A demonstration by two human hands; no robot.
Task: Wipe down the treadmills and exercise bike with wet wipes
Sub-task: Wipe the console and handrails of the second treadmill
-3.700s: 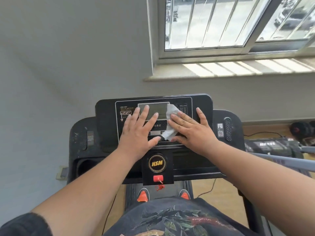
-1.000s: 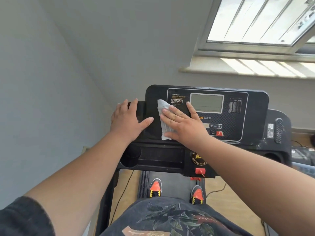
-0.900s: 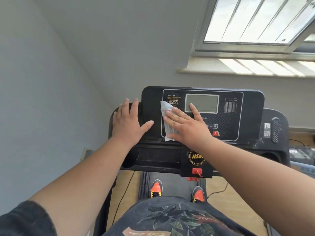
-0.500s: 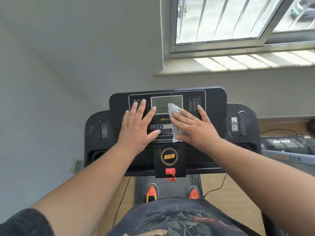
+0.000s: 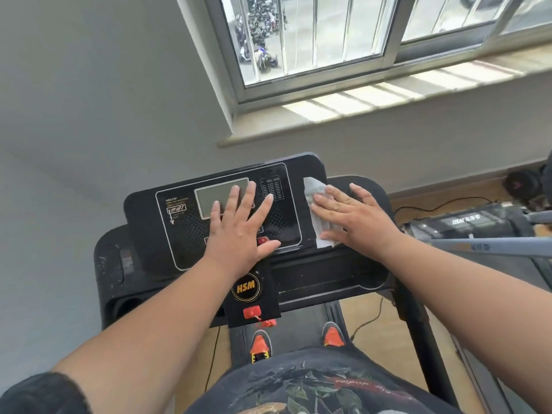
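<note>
The black treadmill stands under me, its console tilted up toward me with a grey screen. A crumpled white wet wipe lies flat against the console's right edge, beside the printed panel.

"HSM" in gold on the treadmill console's round badge

Both bare forearms reach forward from the near edge, palms down. The left hand lies flat, fingers straight and spread, thumb out to the right. The right hand is flat too, its fingers straight and pointing far-left, pressing down. The hands are apart, the right a little farther.
</note>
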